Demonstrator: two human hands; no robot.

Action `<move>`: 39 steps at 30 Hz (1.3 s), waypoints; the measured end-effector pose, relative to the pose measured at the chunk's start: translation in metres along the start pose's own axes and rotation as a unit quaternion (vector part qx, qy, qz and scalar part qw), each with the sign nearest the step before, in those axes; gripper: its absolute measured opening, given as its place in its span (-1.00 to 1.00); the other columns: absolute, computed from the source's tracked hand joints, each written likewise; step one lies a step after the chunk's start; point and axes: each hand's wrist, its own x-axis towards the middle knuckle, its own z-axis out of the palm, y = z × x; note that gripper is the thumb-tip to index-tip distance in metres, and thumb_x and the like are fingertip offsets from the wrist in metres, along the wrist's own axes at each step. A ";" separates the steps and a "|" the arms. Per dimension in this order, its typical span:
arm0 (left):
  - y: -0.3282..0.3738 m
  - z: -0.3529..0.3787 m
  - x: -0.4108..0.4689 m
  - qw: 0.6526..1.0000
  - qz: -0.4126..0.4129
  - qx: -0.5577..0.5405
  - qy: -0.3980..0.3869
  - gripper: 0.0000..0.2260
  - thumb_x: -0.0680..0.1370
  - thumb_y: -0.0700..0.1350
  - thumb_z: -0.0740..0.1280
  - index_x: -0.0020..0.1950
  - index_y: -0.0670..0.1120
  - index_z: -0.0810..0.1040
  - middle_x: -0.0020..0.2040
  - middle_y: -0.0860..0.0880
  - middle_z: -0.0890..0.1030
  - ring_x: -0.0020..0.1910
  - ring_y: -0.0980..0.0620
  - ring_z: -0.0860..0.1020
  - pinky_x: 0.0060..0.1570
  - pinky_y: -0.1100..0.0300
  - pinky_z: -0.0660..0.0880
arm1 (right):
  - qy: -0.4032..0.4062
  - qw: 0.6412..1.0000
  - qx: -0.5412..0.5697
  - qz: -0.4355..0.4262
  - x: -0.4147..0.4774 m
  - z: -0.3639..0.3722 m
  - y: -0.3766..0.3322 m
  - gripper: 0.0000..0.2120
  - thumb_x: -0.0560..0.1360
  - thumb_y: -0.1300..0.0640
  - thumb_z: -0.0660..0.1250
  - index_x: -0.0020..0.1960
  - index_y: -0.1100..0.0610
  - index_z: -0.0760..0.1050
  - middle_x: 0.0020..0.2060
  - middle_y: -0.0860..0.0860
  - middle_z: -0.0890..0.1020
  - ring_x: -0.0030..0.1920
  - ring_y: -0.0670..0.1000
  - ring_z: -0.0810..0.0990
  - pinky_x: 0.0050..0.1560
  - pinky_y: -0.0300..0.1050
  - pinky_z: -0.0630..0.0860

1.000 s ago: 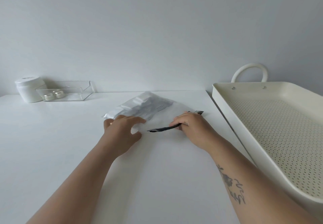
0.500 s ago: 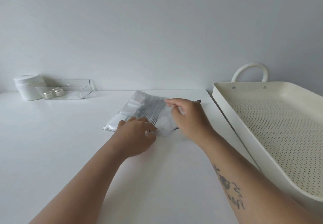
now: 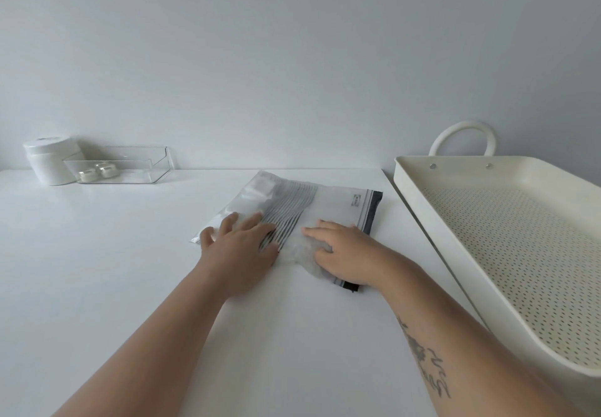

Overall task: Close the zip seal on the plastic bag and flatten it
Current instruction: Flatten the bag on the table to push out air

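A clear plastic zip bag [image 3: 331,203] with grey stripes lies spread flat on the white table [image 3: 97,270], its dark zip strip [image 3: 370,211] along the right edge. My left hand [image 3: 240,244] rests palm down on the bag's near left part, fingers spread. On the bag's near right part, beside the zip strip, my right hand [image 3: 344,255] presses flat. Between the two hands the plastic is wrinkled. The near end of the zip strip shows under my right wrist.
A cream perforated tray [image 3: 507,221] with a loop handle stands right of the bag. At the back left are a white jar [image 3: 52,161] and a clear plastic box [image 3: 130,166] holding two small round items. The wall is right behind the table.
The bag has gone from folded and lifted to lying spread out. My right hand came down from above it onto its right part. My left hand slid onto the left part, now flat.
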 end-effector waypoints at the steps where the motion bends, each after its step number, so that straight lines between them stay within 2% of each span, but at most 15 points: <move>1: -0.001 0.001 0.000 1.000 -0.004 0.012 -0.008 -0.60 0.55 0.21 0.04 0.40 0.29 0.28 0.53 0.22 0.17 0.52 -0.02 0.01 0.36 -0.16 -0.06 | -0.002 1.000 -0.022 0.005 -0.001 -0.002 0.004 -0.48 0.55 0.08 0.04 0.51 -0.14 0.16 0.56 -0.01 0.08 0.54 -0.07 0.00 0.49 -0.03 -0.17; 4: 0.001 -0.004 -0.003 0.999 -0.002 0.038 0.014 -0.61 0.51 0.24 0.06 0.32 0.28 0.36 0.40 0.22 0.35 0.40 -0.02 0.16 0.22 -0.09 0.05 | 0.002 0.997 -0.067 0.033 -0.002 -0.009 0.012 -0.49 0.57 0.09 0.00 0.51 -0.16 0.15 0.56 -0.04 0.08 0.54 -0.06 0.01 0.50 0.10 -0.15; 6: 0.005 -0.010 -0.006 0.998 0.004 0.059 0.026 -0.61 0.49 0.28 0.08 0.28 0.26 0.40 0.27 0.20 0.44 0.28 -0.03 0.23 0.07 0.00 0.08 | 0.036 0.996 -0.055 0.055 -0.003 -0.012 0.015 -0.53 0.56 0.12 0.02 0.44 -0.14 0.29 0.51 -0.06 0.26 0.50 -0.01 0.19 0.51 0.12 -0.11; 9: 0.013 -0.018 -0.011 0.996 0.014 0.057 0.062 -0.61 0.50 0.30 0.10 0.25 0.22 0.43 0.11 0.16 0.52 0.19 -0.02 0.29 0.01 0.03 0.10 | 0.145 0.985 -0.049 0.083 -0.006 -0.017 0.014 -0.69 0.51 0.20 0.05 -0.07 -0.01 0.55 -0.05 -0.04 0.64 -0.06 0.00 0.56 0.49 0.04 0.02; 10: 0.015 -0.020 -0.011 0.995 0.018 0.045 0.089 -0.63 0.51 0.28 0.11 0.24 0.20 0.45 0.07 0.15 0.55 0.17 -0.02 0.32 0.03 0.03 0.12 | 0.184 0.977 -0.064 0.083 -0.006 -0.019 0.013 -0.73 0.48 0.23 0.05 -0.28 0.06 0.45 -0.28 -0.02 0.56 -0.28 -0.01 0.47 0.42 0.01 0.18; 12: 0.019 -0.023 -0.010 0.989 0.026 0.022 0.146 -0.68 0.54 0.20 0.15 0.23 0.16 0.48 0.10 0.14 0.57 0.19 -0.02 0.35 0.08 0.01 0.17 | 0.247 0.964 -0.074 0.066 -0.005 -0.018 0.006 -0.76 0.45 0.26 0.08 -0.39 0.13 0.28 -0.39 0.01 0.40 -0.41 0.04 0.31 -0.08 -0.07 0.40; 14: 0.019 -0.021 -0.008 0.989 0.027 0.018 0.147 -0.67 0.57 0.13 0.17 0.30 0.11 0.45 0.34 0.09 0.48 0.34 -0.05 0.30 0.21 -0.04 0.19 | 0.280 0.959 -0.046 0.026 -0.001 -0.015 -0.007 -0.79 0.48 0.21 0.10 -0.28 0.15 0.42 -0.24 0.02 0.52 -0.24 0.10 0.44 -0.29 -0.10 0.35; 17: 0.014 -0.014 -0.006 0.998 0.011 0.020 0.050 -0.61 0.58 0.14 0.14 0.39 0.09 0.35 0.52 0.11 0.25 0.50 -0.10 0.12 0.34 -0.08 0.15 | 0.259 0.965 -0.027 -0.031 0.006 -0.001 -0.023 -0.72 0.53 0.11 0.13 0.15 0.04 0.54 0.19 0.00 0.56 0.21 0.08 0.46 0.11 0.00 0.48; 20: 0.013 -0.008 -0.008 0.998 0.010 0.052 0.017 -0.64 0.55 0.22 0.09 0.25 0.10 0.42 0.40 0.12 0.38 0.37 -0.09 0.23 0.17 -0.04 0.23 | 0.164 0.984 -0.075 -0.014 0.007 0.010 -0.022 -0.56 0.59 -0.08 0.12 0.45 -0.07 0.28 0.48 0.04 0.30 0.47 0.13 0.20 0.43 0.11 0.19; 23: 0.018 -0.013 -0.009 0.996 -0.016 0.076 0.036 -0.57 0.50 0.31 0.08 0.21 0.12 0.46 0.18 0.11 0.49 0.23 -0.05 0.31 0.02 0.01 0.19 | 0.099 0.990 -0.102 0.022 0.004 0.008 -0.015 -0.53 0.57 -0.22 0.07 0.42 -0.10 0.31 0.41 0.04 0.39 0.39 0.15 0.31 0.39 0.17 0.23; 27: 0.024 -0.027 -0.011 0.995 -0.046 0.056 0.070 -0.57 0.50 0.33 0.10 0.22 0.15 0.51 0.07 0.06 0.63 0.14 -0.05 0.48 0.04 0.05 0.30 | 0.171 0.980 -0.101 0.020 0.000 -0.002 -0.022 -0.63 0.55 -0.21 0.11 -0.08 0.02 0.55 -0.05 -0.01 0.58 0.02 0.10 0.48 0.09 0.05 0.40; 30: 0.027 -0.035 -0.013 0.992 -0.068 0.003 0.102 -0.64 0.52 0.25 0.13 0.09 0.10 0.60 -0.14 0.07 0.64 -0.11 -0.01 0.55 -0.14 0.12 0.35 | 0.218 0.970 -0.101 0.028 -0.001 -0.004 -0.025 -0.61 0.56 -0.07 0.10 -0.39 0.05 0.32 -0.34 -0.01 0.52 -0.25 0.11 0.45 0.02 0.03 0.41; 34: 0.029 -0.033 -0.012 0.987 -0.037 0.012 0.156 -0.62 0.56 0.14 0.15 0.29 0.02 0.49 0.23 0.01 0.53 0.24 -0.07 0.39 0.12 0.03 0.30 | 0.307 0.948 -0.078 -0.009 -0.001 -0.002 -0.032 -0.75 0.55 0.04 0.14 -0.26 0.09 0.41 -0.24 0.02 0.58 -0.16 0.14 0.49 -0.06 0.02 0.42; 37: 0.027 -0.031 -0.013 0.995 -0.066 0.024 0.077 -0.58 0.58 0.08 0.08 0.37 -0.05 0.39 0.47 -0.04 0.34 0.43 -0.10 0.23 0.30 -0.03 0.23 | 0.329 0.941 -0.052 -0.063 0.003 0.000 -0.043 -0.78 0.55 0.05 0.18 0.06 0.03 0.56 0.00 -0.03 0.62 0.05 0.09 0.51 0.10 0.03 0.44; 39: 0.024 -0.026 -0.014 0.997 -0.070 0.026 0.018 -0.57 0.59 0.03 0.02 0.42 -0.08 0.32 0.52 -0.05 0.25 0.49 -0.09 0.15 0.37 -0.05 0.16 | 0.304 0.949 -0.029 -0.077 0.009 0.003 -0.050 -0.68 0.56 0.04 0.17 0.27 -0.02 0.50 0.25 -0.03 0.57 0.28 0.09 0.44 0.31 0.06 0.36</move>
